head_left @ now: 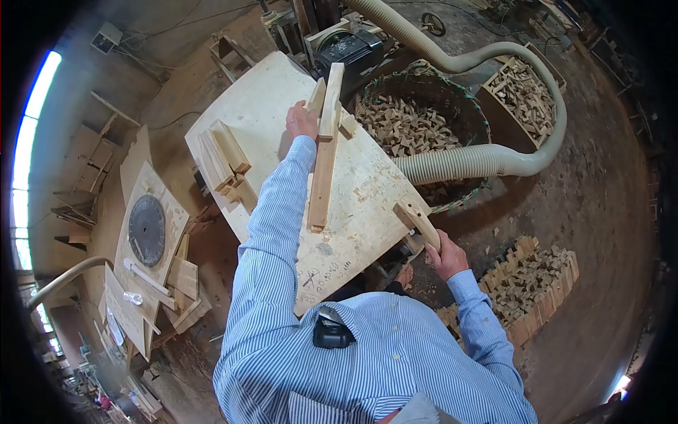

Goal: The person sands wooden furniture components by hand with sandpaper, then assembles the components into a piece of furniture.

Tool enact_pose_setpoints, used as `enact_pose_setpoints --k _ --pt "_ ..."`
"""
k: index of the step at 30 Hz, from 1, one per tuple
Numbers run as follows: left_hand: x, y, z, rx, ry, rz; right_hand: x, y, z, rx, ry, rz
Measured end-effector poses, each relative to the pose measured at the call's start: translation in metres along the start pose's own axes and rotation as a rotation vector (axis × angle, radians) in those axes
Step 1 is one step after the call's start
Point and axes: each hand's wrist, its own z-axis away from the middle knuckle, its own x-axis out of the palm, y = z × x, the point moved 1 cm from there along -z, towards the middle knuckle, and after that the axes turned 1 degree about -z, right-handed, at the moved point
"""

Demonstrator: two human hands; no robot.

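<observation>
My left hand (301, 121) is closed at a short wooden piece (317, 96) on the pale work table (268, 85). Beside it a long wooden bar (325, 159) lies lengthwise on the table, with a small block (347, 124) at its right side. At the table's right corner my right hand (447, 256) is closed round the near end of a wooden handle (422, 225). Several wooden pieces (223, 157) lie stacked at the table's left side.
Behind the table stands a motor (349, 51). A basket of wood offcuts (406, 126), a ribbed hose (459, 162) and a crate of offcuts (522, 99) are to the right. More blocks (526, 290) lie low right. A round saw blade (147, 230) rests on a left-hand board.
</observation>
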Motion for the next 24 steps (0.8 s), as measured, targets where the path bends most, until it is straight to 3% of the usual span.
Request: enact_pose_setpoints --k 2,5,7,8,9,11,15,20,24 --pt "-0.009 0.010 0.009 0.055 0.107 -0.023 -0.002 0.008 0.008 0.015 -0.019 -0.009" --pt "-0.037 0.027 0.034 0.229 -0.013 -0.218 -0.003 0.020 0.018 -0.011 0.002 0.029" --pt "-0.035 0.024 0.051 0.307 -0.091 0.055 -0.002 0.026 0.026 -0.018 0.012 0.034" --pt "-0.031 0.026 0.057 0.122 -0.043 0.176 -0.005 0.028 0.027 -0.021 0.026 0.037" --pt "-0.029 0.025 0.060 0.122 -0.049 0.175 -0.005 0.029 0.031 -0.016 0.024 0.034" --pt "-0.024 0.016 0.062 -0.147 -0.047 0.143 -0.010 0.030 0.035 -0.011 0.002 0.028" --pt "-0.010 0.022 0.064 -0.112 -0.110 0.042 -0.007 0.040 0.038 -0.034 0.020 0.036" --pt "-0.002 0.030 0.051 -0.395 -0.189 0.433 -0.007 0.042 0.041 -0.019 -0.004 0.046" --pt "0.006 0.041 0.030 -0.401 -0.176 0.417 -0.007 0.045 0.040 -0.060 0.015 0.014"
